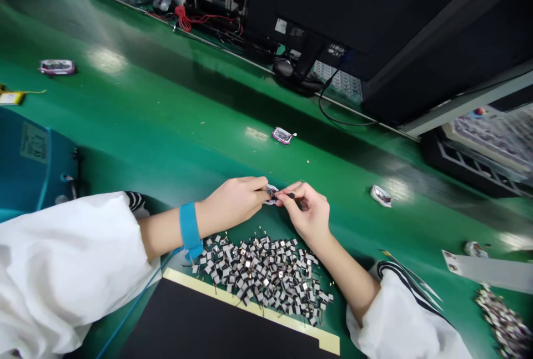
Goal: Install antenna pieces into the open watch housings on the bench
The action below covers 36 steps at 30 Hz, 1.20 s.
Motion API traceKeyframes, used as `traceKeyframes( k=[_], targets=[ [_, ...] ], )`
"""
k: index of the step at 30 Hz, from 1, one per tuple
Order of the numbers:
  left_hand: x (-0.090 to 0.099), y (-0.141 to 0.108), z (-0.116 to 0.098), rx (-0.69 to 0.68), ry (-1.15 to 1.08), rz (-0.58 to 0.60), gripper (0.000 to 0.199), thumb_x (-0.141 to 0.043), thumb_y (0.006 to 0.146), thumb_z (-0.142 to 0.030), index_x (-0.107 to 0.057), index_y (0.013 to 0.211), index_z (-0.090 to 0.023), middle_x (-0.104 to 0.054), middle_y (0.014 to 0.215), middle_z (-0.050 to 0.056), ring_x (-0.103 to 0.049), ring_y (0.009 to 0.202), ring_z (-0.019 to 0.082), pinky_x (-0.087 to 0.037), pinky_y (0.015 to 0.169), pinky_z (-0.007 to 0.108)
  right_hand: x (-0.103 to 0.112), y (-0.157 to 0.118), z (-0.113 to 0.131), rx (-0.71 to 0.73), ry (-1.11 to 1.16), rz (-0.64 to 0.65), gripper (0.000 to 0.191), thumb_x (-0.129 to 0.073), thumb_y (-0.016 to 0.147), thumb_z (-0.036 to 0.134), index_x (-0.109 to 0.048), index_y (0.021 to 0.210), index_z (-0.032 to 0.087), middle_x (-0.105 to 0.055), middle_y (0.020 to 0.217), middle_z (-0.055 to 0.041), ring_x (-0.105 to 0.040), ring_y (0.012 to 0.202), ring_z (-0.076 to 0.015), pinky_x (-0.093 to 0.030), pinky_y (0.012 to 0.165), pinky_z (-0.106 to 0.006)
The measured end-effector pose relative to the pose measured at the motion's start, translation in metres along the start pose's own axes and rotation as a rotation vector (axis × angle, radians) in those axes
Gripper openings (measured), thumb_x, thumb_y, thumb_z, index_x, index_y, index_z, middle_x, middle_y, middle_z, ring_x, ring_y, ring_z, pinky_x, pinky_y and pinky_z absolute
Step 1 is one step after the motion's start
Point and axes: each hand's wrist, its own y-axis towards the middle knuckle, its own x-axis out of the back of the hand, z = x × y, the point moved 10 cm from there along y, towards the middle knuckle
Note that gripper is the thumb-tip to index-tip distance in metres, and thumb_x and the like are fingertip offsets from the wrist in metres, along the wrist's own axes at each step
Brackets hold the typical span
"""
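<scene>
Small device [271, 195], long axis obscured, is gripped by left hand [235, 199], dark piece [290, 196] by right hand [310, 212]; open table [187, 126] above.

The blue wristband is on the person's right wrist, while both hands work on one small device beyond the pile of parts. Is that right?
Not quite: the head view shows the blue wristband on the left wrist. The rest holds: left hand and right hand both work on one small device beyond the pile of parts.
</scene>
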Motion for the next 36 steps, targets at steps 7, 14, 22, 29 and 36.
traceKeyframes(
  k=[7,14,22,29,36],
  targets=[
    [-0.001,0.000,0.001,0.001,0.009,-0.004,0.021,-0.041,0.079,-0.010,-0.060,0.087,-0.015,-0.055,0.083,0.004,-0.057,0.081,0.015,-0.050,0.073,0.026,-0.001,0.003,0.005,0.027,-0.012,0.011,0.021,-0.056,0.075,0.013,-0.042,0.060,0.018,-0.056,0.058,0.0019,-0.055,0.059,-0.0091,-0.045,0.055,-0.021],
    [-0.002,0.000,0.001,0.008,0.009,0.014,0.020,-0.040,0.080,-0.012,-0.060,0.085,-0.015,-0.054,0.083,0.004,-0.056,0.083,0.016,-0.050,0.074,0.027,-0.004,0.003,0.006,0.040,-0.027,0.030,0.022,-0.055,0.076,0.015,-0.039,0.060,0.018,-0.054,0.060,0.0021,-0.053,0.057,-0.0084,-0.043,0.053,-0.021],
    [-0.001,0.002,0.001,0.001,-0.050,0.027,0.020,-0.039,0.083,-0.017,-0.058,0.080,-0.014,-0.052,0.081,0.003,-0.052,0.087,0.016,-0.047,0.079,0.029,-0.006,0.005,0.008,0.050,-0.042,0.035,0.022,-0.054,0.078,0.020,-0.039,0.062,0.019,-0.053,0.062,0.0015,-0.051,0.057,-0.0086,-0.042,0.053,-0.021],
    [0.006,0.001,0.000,0.008,-0.001,0.017,0.018,-0.043,0.082,-0.022,-0.058,0.089,-0.014,-0.050,0.079,0.005,-0.047,0.077,0.017,-0.045,0.070,0.031,0.000,0.001,0.017,0.142,-0.252,0.046,0.015,-0.046,0.083,0.029,-0.045,0.072,0.018,-0.056,0.069,-0.0014,-0.053,0.066,-0.0105,-0.044,0.062,-0.022],
    [-0.002,-0.001,0.006,0.088,-0.310,0.070,0.037,-0.041,0.080,-0.016,-0.041,0.117,-0.018,-0.052,0.084,0.002,-0.052,0.076,0.013,-0.047,0.071,0.027,-0.011,0.003,0.004,0.074,-0.466,0.183,0.013,-0.044,0.084,0.027,-0.051,0.081,0.016,-0.054,0.075,-0.0027,-0.052,0.071,-0.0120,-0.043,0.064,-0.023]
  ],
)
